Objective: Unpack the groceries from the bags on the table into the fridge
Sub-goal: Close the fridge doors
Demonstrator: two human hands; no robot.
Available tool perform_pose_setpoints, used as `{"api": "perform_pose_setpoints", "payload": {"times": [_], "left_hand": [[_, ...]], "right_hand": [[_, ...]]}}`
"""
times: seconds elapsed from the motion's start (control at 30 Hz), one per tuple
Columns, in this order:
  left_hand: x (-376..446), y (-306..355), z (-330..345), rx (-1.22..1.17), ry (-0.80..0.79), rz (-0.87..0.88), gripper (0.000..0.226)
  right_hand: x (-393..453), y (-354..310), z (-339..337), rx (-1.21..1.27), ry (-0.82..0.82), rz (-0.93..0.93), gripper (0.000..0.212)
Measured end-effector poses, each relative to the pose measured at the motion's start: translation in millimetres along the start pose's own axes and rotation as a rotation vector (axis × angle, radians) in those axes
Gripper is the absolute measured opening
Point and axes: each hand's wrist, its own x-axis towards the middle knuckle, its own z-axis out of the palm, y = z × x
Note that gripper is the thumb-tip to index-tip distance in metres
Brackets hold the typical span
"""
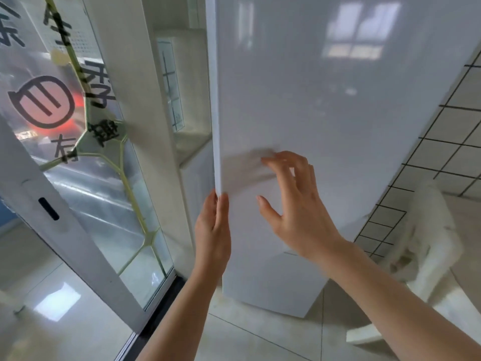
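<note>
A tall white fridge door (325,113) fills the middle and right of the head view, swung partly ajar. Behind its left edge a strip of the fridge's white inside (190,136) shows, with door shelves. My left hand (212,230) grips the door's left edge low down, fingers curled around it. My right hand (291,201) hovers just in front of the door's face with fingers spread, holding nothing. No bags or groceries are in view.
A glass door (86,157) with black lettering and a white frame stands close on the left. A white plastic chair (429,243) sits at the right by a tiled wall (447,142). Pale floor tiles lie below.
</note>
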Motion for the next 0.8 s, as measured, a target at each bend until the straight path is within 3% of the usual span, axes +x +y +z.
{"api": "perform_pose_setpoints", "payload": {"times": [0.1,0.2,0.4,0.63,0.8], "left_hand": [[31.3,-11.6,0.9,-0.013,0.054,-0.036,0.054],[60.3,-13.7,6.8,-0.076,0.087,-0.028,0.037],[124.8,-29.7,21.0,-0.115,0.162,-0.04,0.031],[199.9,-52.3,41.8,-0.097,0.172,-0.071,0.032],[239.1,-69.1,68.0,-0.068,0.235,-0.088,0.031]], "right_hand": [[23.7,13.4,17.3,-0.192,-0.015,-0.116,0.055],[46.8,31.9,35.1,-0.35,-0.099,-0.198,0.062],[88.7,74.1,62.2,-0.576,-0.134,-0.266,0.07],[139.9,115.4,107.4,-0.66,-0.012,-0.303,0.069],[165.9,137.5,130.0,-0.669,-0.014,-0.304,0.08]]}}
